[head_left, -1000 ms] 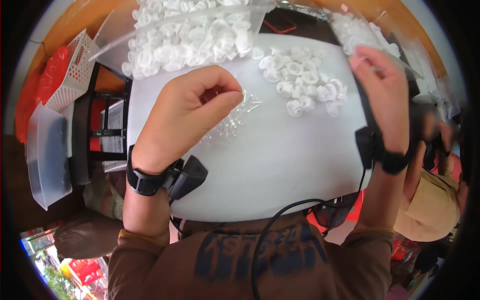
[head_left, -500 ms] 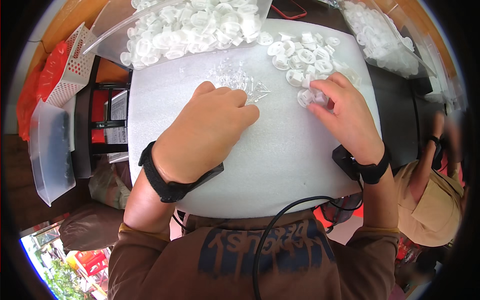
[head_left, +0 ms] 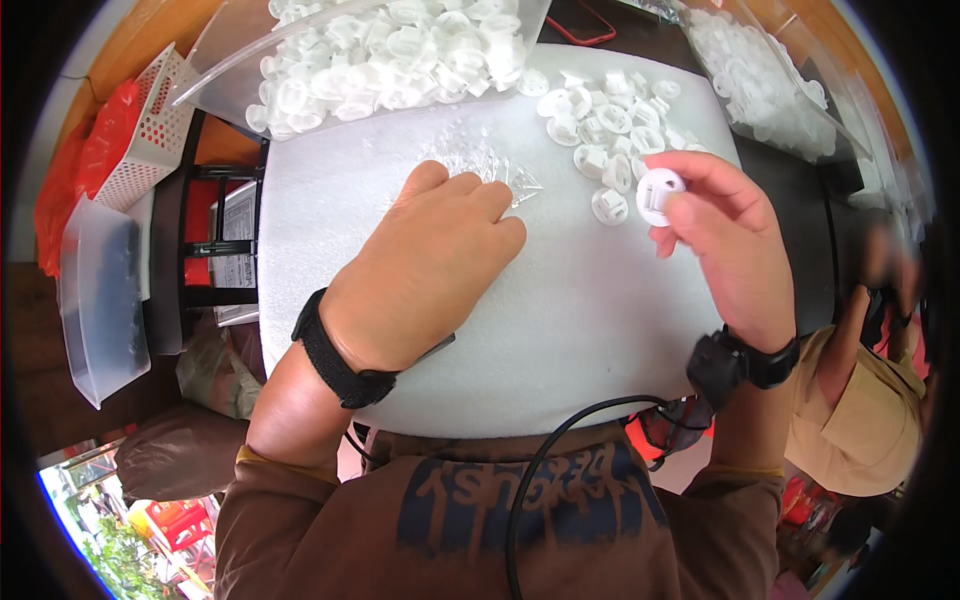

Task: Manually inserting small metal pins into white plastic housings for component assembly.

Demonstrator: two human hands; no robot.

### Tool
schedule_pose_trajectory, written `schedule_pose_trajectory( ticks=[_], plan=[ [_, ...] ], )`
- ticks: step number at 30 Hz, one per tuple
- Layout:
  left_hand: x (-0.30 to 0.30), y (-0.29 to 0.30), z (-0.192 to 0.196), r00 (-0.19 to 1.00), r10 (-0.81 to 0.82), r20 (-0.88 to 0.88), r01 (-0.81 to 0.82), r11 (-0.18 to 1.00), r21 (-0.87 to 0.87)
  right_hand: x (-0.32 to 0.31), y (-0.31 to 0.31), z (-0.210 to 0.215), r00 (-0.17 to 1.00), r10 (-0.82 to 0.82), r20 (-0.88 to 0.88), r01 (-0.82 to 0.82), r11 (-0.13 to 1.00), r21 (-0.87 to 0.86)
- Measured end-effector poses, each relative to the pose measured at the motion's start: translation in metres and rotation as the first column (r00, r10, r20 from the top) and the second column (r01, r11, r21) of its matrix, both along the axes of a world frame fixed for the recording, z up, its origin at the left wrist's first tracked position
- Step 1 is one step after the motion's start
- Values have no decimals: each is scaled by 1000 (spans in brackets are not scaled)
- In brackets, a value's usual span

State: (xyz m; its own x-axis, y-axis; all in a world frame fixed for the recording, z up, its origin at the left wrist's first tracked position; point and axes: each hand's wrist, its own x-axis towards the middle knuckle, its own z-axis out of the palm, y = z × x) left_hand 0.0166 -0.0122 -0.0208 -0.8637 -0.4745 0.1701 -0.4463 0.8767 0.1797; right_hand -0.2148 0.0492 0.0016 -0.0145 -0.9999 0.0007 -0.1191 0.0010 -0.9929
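At the right hand (head_left: 738, 240), white disc (head_left: 653, 196) pinched between thumb and fingers, slotted side showing, lifted above the counter (head_left: 560, 325). Disc pile (head_left: 612, 120) loose just beyond right hand and to its left; one disc (head_left: 609, 206) lies at the pile's near edge, left of the held one. Left hand (head_left: 430, 262) back up, fingers curled under and hidden, cannot tell if pinching anything. Clear bits (head_left: 508, 176) scattered right at and beyond left hand's knuckles. Hands well apart, bare counter between. Big bin (head_left: 218, 88) of white discs beyond left hand; smaller bin (head_left: 850, 137) of white parts beyond right hand, off to its right. Phone (head_left: 578, 24), red edged, past the pile. Black straps on both wrists: left (head_left: 328, 350), right (head_left: 772, 362). Basket (head_left: 150, 130), red bag (head_left: 105, 145) and clear tray (head_left: 100, 310) left of left hand. Black cable (head_left: 545, 450) nearer the body, between forearms
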Motion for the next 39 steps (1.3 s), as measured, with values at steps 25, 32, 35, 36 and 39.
schedule_pose_trajectory(
  ticks=[25, 32, 35, 36, 39],
  plan=[
    [-13, -16, 16, 752, 544, -371, 80, 483, 872, 20, -40, -10, 747, 217, 628, -256, 966, -30],
    [-7, -20, 15, 614, 721, -320, 336, 128, 933, 28, -38, -4, 758, 160, 633, -227, 973, 26],
    [-7, -20, 15, 593, 730, -339, 434, 65, 899, 28, -37, -3, 783, 144, 605, -216, 975, 46],
    [-7, -19, 15, 581, 735, -350, 461, 57, 885, 28, -38, -4, 791, 162, 590, -227, 973, 38],
    [-7, -17, 19, 570, 748, -340, 467, 46, 883, 28, -39, -7, 807, 182, 562, -249, 967, 44]
  ],
)
